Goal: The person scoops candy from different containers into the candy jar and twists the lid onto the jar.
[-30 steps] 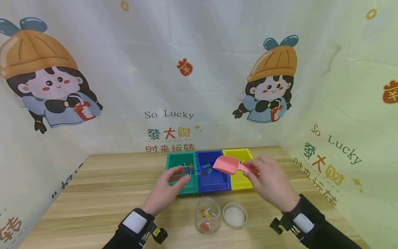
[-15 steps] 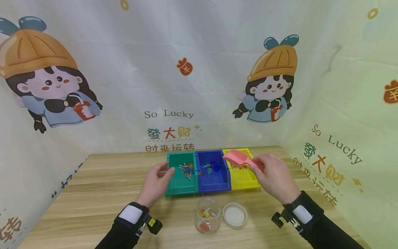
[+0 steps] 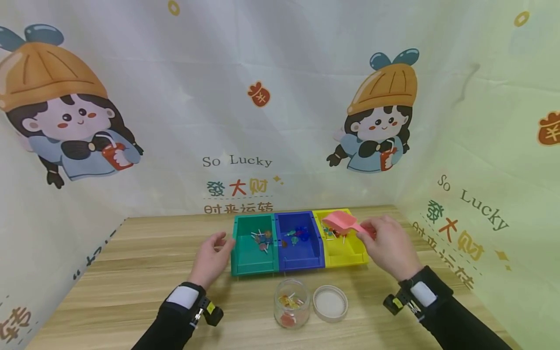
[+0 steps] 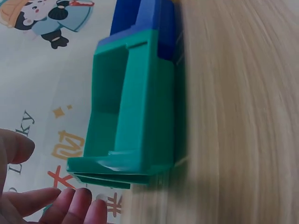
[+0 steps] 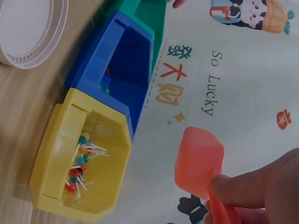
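Note:
My right hand [image 3: 389, 249] pinches the handle of a pink scoop [image 3: 339, 220] between thumb and fingers. The scoop hangs over the back of the yellow bin [image 3: 345, 256]; in the right wrist view its visible blade [image 5: 198, 161] holds nothing. Inside that bin lie small lollipop-shaped pieces [image 5: 80, 173] with coloured balls and white sticks. My left hand [image 3: 210, 261] is at the left side of the green bin [image 3: 254, 265], fingers loosely bent and holding nothing. Whether its fingertips touch the bin is unclear. More such pieces [image 3: 263, 238] lie in the green bin.
Between them, the blue bin [image 3: 302, 261] holds several small blue, green and brown pieces. In front stand a clear glass jar [image 3: 291, 313] with yellow and red pieces inside and a round white lid [image 3: 330, 303]. A printed curtain [image 3: 297, 136] hangs behind the wooden table [image 3: 144, 272].
The scoop has moved right in my right hand, from above the blue bin to above the yellow one. My left hand has drawn back leftward, from over the green bin to its side.

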Available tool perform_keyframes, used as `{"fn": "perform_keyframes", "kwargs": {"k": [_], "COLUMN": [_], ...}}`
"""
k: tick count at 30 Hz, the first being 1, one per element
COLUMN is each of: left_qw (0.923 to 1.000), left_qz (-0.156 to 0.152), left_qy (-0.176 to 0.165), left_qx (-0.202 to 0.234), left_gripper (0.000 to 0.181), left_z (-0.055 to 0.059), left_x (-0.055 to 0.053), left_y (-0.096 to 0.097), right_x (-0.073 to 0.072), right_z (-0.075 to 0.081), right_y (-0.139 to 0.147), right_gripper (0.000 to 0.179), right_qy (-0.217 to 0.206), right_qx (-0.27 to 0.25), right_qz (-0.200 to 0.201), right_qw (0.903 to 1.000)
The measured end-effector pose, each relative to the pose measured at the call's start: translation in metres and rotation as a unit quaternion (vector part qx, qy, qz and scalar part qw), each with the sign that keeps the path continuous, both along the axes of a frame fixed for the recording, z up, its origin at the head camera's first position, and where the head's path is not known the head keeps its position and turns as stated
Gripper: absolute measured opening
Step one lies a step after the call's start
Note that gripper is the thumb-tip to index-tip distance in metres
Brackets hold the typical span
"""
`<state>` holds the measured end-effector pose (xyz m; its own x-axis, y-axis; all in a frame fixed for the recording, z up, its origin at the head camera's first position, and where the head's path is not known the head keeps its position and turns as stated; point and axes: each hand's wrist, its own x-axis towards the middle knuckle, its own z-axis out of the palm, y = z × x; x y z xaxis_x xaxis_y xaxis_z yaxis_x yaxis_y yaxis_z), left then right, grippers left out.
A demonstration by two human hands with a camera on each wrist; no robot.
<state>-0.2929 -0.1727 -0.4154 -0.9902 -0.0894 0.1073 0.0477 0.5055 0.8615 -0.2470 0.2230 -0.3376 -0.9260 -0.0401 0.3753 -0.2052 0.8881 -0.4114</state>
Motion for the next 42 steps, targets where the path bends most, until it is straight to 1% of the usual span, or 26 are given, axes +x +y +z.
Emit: {"fn": "perform_keyframes", "kwargs": {"k": [4, 8, 13, 21, 28, 33, 40, 42], "left_qw": [0.9997, 0.9991, 0.9983, 0.9981, 0.9969, 0.9969, 0.9984, 0.9986], "left_qz": [0.007, 0.006, 0.0, -0.006, -0.01, -0.009, -0.016, -0.018], "left_qy": [-0.004, -0.001, -0.004, 0.003, -0.005, 0.003, 0.01, 0.009], "left_qx": [-0.022, -0.042, -0.059, -0.062, -0.078, -0.078, -0.053, -0.049], "left_gripper": [0.06, 0.06, 0.061, 0.056, 0.055, 0.054, 0.051, 0.051], "left_z": [-0.007, -0.013, -0.017, -0.018, -0.018, -0.019, -0.02, -0.02], "left_x": [-0.007, -0.014, -0.019, -0.018, -0.017, -0.017, -0.017, -0.017], "left_y": [0.001, 0.002, 0.002, 0.003, 0.006, 0.005, 0.005, 0.005], "right_x": [-0.004, -0.009, -0.014, -0.02, -0.026, -0.036, -0.055, -0.059], "right_z": [-0.003, -0.006, -0.008, -0.01, -0.014, -0.018, -0.019, -0.019], "right_y": [0.003, 0.006, 0.01, 0.015, 0.013, 0.007, -0.002, -0.004], "right_gripper": [0.03, 0.029, 0.029, 0.03, 0.024, 0.019, 0.015, 0.018], "right_qy": [-0.013, -0.025, -0.032, -0.045, -0.065, -0.08, -0.119, -0.128], "right_qx": [0.002, 0.005, 0.014, 0.042, 0.076, 0.102, 0.122, 0.129], "right_qz": [-0.008, -0.014, -0.017, -0.019, -0.009, -0.006, -0.015, -0.018], "right_qw": [0.9999, 0.9996, 0.9993, 0.9979, 0.9949, 0.9916, 0.9852, 0.9832]}}
